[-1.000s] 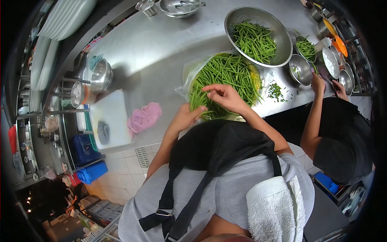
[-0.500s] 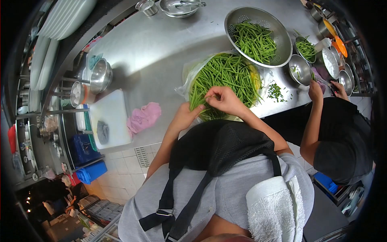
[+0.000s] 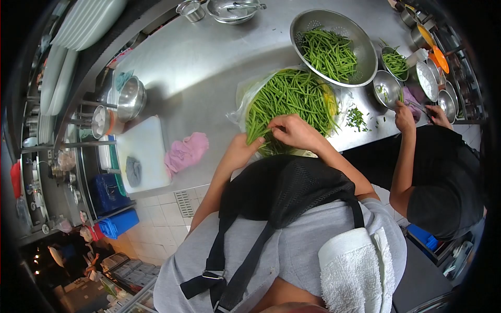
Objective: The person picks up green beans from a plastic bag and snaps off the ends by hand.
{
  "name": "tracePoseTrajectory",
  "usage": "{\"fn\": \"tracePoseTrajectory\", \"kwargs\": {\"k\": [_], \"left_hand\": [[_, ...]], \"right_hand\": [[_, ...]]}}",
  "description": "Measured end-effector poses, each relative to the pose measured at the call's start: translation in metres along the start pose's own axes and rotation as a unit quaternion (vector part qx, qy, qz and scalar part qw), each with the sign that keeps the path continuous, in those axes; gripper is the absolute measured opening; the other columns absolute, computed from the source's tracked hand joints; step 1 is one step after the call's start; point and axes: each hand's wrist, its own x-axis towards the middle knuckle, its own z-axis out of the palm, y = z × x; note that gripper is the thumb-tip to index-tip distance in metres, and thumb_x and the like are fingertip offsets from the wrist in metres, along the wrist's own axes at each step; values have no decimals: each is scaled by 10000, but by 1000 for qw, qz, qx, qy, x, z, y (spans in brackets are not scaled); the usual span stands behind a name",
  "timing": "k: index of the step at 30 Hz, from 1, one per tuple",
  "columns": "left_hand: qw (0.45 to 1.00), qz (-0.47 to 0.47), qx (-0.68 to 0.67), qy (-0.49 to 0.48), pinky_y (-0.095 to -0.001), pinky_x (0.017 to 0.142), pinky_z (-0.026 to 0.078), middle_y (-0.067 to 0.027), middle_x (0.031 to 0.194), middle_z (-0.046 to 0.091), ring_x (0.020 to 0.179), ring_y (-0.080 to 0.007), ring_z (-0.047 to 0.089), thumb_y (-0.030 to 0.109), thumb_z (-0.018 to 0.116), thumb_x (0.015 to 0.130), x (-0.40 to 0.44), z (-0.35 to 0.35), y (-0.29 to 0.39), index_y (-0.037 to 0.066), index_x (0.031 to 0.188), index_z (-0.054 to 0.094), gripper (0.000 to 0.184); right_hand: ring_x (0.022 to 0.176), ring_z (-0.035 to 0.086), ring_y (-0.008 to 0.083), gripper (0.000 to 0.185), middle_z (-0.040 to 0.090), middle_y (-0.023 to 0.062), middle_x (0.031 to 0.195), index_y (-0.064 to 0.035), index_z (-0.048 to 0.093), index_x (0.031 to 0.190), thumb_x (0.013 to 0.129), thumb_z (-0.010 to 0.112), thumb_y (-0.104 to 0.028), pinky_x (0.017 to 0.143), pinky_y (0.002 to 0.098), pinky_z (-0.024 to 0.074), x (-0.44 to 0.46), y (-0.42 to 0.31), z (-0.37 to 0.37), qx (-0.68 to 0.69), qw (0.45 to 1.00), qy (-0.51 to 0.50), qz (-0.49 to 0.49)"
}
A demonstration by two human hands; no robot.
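The left hand point(image 3: 241, 150) has its fingers closed round a small bunch of green beans point(image 3: 297, 96), though most of those fingers are hidden behind the bunch. The right hand point(image 3: 296, 131) has its fingers curled, thumb and forefinger nearly together at the bunch's tips; whether a bean lies between them I cannot tell. The main heap of beans sits in one clear plastic bag point(image 3: 241, 101) on the steel surface point(image 3: 209, 62), its near edge covered by the black mesh cloth point(image 3: 287, 188) on the wearer's front. The beans overlap too much to count.

At the right, one co-worker's two hands show: one point(image 3: 405, 119) pinches something thin and green, the other point(image 3: 439, 116) grips a dark-handled tool too small to make out. The crowded bowls and pots beyond overlap and fade into the dark rim of the view. A stack of white plates point(image 3: 86, 23) is cut off at the top left.

Countable on the surface are one big colander point(image 3: 367, 55) of beans just beside the bag, one small steel bowl point(image 3: 393, 87) with green scraps, one scatter of chopped green bits point(image 3: 356, 117) near the bag, one pink cloth point(image 3: 187, 152) and one white cutting board point(image 3: 143, 146), with one grey cloth point(image 3: 133, 171) lying on it. One white towel point(image 3: 349, 271) hangs on the wearer's grey shirt point(image 3: 209, 250).
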Motion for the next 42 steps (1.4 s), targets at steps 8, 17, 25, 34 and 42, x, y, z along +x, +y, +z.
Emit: {"fn": "tracePoseTrajectory", "kwargs": {"k": [8,17,25,34,42], "left_hand": [[999,-35,-18,6,-324,608,441,-13,700,590,641,-128,521,286,657,1005,0,4,5,-5,1016,697,294],[998,-38,-52,12,-302,555,382,23,651,520,593,-94,458,293,678,992,-3,1,9,26,870,647,296],[996,-58,-67,-3,-290,545,366,35,651,516,587,-85,446,272,686,992,-3,2,21,32,865,655,273],[999,-34,-20,-8,-311,576,414,15,673,556,620,-107,497,283,674,1001,6,1,-3,8,930,668,284],[999,-35,-8,7,-322,600,448,-19,700,597,639,-123,539,261,673,997,12,-3,-11,-6,1024,689,270]], "right_hand": [[584,518,112,129,592,5,699,-5,682,924,940,586,-91,547,274,416,1,32,33,306,946,59,84],[566,379,54,182,521,-27,697,-87,564,857,1026,503,-122,506,231,301,9,38,5,602,785,62,131],[623,448,42,204,585,-35,760,-59,689,1049,1044,565,-220,563,196,348,8,27,20,496,849,35,178],[803,602,42,148,708,-4,913,-5,726,1007,938,747,-134,666,250,484,9,32,23,341,935,4,98],[682,672,279,132,699,142,810,8,737,943,893,729,-114,643,356,524,7,7,8,-31,995,50,-84]]}}
